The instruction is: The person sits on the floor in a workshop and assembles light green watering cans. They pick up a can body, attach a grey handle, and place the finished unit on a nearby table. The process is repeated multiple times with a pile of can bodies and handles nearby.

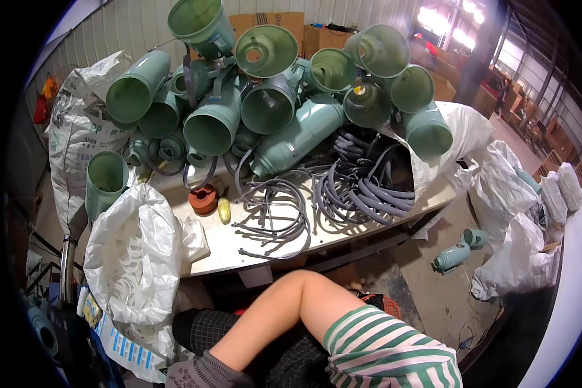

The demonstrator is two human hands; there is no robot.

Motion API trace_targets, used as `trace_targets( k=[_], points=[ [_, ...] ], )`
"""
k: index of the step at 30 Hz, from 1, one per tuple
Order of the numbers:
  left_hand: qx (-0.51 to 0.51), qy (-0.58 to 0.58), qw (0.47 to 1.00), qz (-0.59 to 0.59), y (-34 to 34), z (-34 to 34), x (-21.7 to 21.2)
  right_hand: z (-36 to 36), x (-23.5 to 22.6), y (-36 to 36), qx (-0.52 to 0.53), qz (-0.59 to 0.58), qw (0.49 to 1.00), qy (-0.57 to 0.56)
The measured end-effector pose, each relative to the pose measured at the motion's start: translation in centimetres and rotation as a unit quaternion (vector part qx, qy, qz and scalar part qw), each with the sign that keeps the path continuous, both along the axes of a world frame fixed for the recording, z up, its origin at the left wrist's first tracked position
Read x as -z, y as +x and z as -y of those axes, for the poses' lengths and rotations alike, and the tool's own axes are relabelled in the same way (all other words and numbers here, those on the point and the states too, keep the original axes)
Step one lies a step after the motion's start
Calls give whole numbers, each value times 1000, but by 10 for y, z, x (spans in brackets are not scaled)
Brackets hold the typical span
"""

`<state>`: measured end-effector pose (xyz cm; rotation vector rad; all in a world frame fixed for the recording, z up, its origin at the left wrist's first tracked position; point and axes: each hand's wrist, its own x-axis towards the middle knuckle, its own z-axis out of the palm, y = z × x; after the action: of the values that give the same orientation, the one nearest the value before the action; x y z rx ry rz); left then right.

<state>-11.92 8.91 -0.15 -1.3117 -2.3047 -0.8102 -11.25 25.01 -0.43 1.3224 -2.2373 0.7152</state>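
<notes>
Pile of green shells waiting on the worktable, hands down out of play

Taking the metal worktable [343,226] as landmark: at its left end an open white sack [132,258] holds pale rings; on its far side lies a heap of green flask shells [265,97], a few already carrying grey handles, most bare, and loose grey handle straps [333,187] spread in front, so much seems left to do. Below its near edge, the right forearm [284,310] crosses leftward to a grey-gloved right hand [204,374], cut by the frame; grip cannot be told. The left hand is not visible.
</notes>
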Motion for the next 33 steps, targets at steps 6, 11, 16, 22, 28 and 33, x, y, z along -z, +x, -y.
trace_targets(
  k=[6,11,16,22,28,33],
  points=[
    [-21,-9,1000,-19,2,22,-3,-24,0,-17,-57,-176,983,-8],
    [-106,-161,980,-40,18,75,2,-10,1,-7,-26,112,993,32],
    [-175,-166,971,3,23,52,-31,-11,-12,8,9,138,989,60],
    [-196,-164,966,27,36,73,-37,18,1,10,-27,76,996,31],
    [-192,-256,947,13,8,67,-57,20,12,15,-39,-17,999,27],
    [-47,-310,940,138,-8,69,-53,10,5,10,-62,87,992,67]
  ],
)
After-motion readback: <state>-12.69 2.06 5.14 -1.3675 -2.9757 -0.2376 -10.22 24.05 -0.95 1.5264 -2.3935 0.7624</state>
